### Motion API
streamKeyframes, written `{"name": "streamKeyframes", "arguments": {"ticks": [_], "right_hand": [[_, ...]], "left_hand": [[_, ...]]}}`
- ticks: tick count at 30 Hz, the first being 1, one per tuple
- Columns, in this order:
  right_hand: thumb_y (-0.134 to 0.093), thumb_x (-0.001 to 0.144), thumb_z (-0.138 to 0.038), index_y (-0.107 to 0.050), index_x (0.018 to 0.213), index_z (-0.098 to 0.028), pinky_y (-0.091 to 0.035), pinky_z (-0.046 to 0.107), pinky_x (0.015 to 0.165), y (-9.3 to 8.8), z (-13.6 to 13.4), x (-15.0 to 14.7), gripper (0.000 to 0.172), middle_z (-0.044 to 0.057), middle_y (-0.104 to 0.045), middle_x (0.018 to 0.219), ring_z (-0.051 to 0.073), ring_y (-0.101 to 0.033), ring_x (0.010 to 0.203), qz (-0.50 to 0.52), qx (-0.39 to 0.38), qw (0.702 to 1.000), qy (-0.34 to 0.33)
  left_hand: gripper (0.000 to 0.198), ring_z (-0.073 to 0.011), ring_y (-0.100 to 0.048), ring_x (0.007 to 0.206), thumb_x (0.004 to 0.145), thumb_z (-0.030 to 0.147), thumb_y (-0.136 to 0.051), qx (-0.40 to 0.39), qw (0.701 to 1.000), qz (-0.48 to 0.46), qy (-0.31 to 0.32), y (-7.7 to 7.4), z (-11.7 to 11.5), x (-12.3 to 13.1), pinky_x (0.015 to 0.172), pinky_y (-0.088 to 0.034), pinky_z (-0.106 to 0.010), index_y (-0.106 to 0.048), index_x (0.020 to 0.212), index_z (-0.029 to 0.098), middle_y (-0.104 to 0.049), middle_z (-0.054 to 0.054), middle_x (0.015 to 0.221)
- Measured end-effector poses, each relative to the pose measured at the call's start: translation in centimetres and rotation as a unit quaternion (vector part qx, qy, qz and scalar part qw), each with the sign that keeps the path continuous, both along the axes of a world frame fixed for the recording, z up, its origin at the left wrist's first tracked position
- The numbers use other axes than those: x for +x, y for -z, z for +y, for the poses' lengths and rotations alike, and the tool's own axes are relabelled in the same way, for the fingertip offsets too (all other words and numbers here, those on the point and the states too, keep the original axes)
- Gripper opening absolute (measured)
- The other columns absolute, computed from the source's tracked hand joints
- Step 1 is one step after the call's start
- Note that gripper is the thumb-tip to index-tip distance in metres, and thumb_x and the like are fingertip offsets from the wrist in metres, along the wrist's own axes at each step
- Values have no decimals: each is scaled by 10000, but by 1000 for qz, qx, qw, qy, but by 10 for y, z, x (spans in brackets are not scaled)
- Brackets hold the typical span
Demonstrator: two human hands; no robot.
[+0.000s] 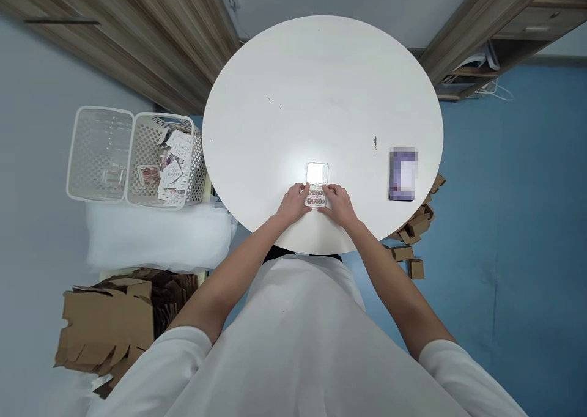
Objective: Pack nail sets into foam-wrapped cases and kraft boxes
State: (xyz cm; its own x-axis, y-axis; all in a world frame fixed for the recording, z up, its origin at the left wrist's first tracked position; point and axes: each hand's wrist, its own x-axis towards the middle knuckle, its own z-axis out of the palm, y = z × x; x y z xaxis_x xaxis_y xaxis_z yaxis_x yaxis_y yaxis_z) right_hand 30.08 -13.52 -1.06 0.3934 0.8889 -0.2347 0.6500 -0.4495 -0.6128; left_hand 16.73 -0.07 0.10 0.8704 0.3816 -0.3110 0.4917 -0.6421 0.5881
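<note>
A small clear case (317,201) lies with its lid raised on the white oval table (321,87), near the front edge. Rows of small round brownish items show inside it, and the lid (317,173) leans away from me. My left hand (293,204) grips the case's left side, thumb on top near the hinge. On the right side, my right hand (340,205) holds the case the same way, with fingers around its edge.
A purple pack (403,174) lies at the table's right. White baskets (132,160) with packets stand left of the table, above flattened cardboard (107,325). Small brown boxes (416,269) are on the floor at the right. Wooden cabinets stand behind.
</note>
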Motion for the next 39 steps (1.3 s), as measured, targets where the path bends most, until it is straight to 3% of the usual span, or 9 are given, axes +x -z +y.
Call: {"name": "streamKeyframes", "arguments": {"ticks": [4,8,12,15,20,26,29,34,39], "right_hand": [[-664,660,-348,-289,1354,-242,-399,449,889,-4,-4,-9,796,97,-415,1230,273,-418,1087,64,19,996,56],[-573,711,-297,-317,1332,-246,-486,380,774,-7,-4,-21,674,81,-463,1134,196,-512,935,186,15,965,183],[-565,689,-254,-452,1230,-231,-492,356,785,-11,-3,-28,554,65,-496,1096,155,-529,866,265,30,934,237],[-586,680,-270,-478,1201,-219,-485,355,796,-17,-6,-28,535,62,-515,1097,135,-542,828,317,55,908,269],[-598,698,-368,-550,1098,-211,-480,336,783,-30,-11,-19,432,51,-571,1043,132,-566,822,383,88,872,293],[-577,738,-413,-554,1047,-206,-509,322,696,-38,9,4,373,63,-642,966,157,-610,782,488,70,811,313],[-610,710,-362,-547,1041,-224,-507,345,729,-43,16,10,364,40,-654,932,155,-609,793,489,96,818,286],[-570,720,-336,-599,954,-237,-499,391,798,-54,11,6,256,38,-580,1145,202,-558,1011,491,119,834,222],[-529,766,-393,-512,1114,-273,-527,415,751,-55,0,-8,369,55,-572,1128,205,-590,953,529,119,797,266]], "left_hand": [[789,-272,-428,1067,669,278,-663,-47,996,-16,-75,0,-7,-7,880,-376,-400,-266,1343,174,-404,-130,1176],[584,-174,-513,863,753,263,-564,-150,969,-8,-194,1,-16,-11,801,-432,-341,-361,1293,170,-466,-102,1089],[393,-130,-516,768,763,190,-523,-238,929,-42,-281,3,-18,-11,788,-438,-325,-516,1156,185,-547,-42,928],[356,-120,-538,770,753,180,-529,-331,878,-99,-330,1,-17,-14,769,-453,-308,-551,1108,171,-572,-40,908],[352,-130,-573,780,693,234,-630,-460,806,-138,-346,-6,-13,-23,721,-479,-312,-579,1036,169,-607,-56,912],[374,-139,-585,808,638,269,-718,-523,775,-128,-332,-17,-11,-26,758,-475,-334,-596,975,160,-615,-62,906],[409,-151,-591,837,618,272,-745,-552,751,-123,-340,-23,-11,-26,777,-478,-345,-591,979,159,-616,-70,923],[392,-147,-596,869,646,267,-733,-569,724,-144,-362,-26,-9,-26,816,-473,-349,-583,996,173,-613,-72,960],[359,-152,-596,897,663,243,-718,-571,708,-169,-379,-25,-11,-24,835,-469,-352,-589,992,180,-616,-75,978]]}}
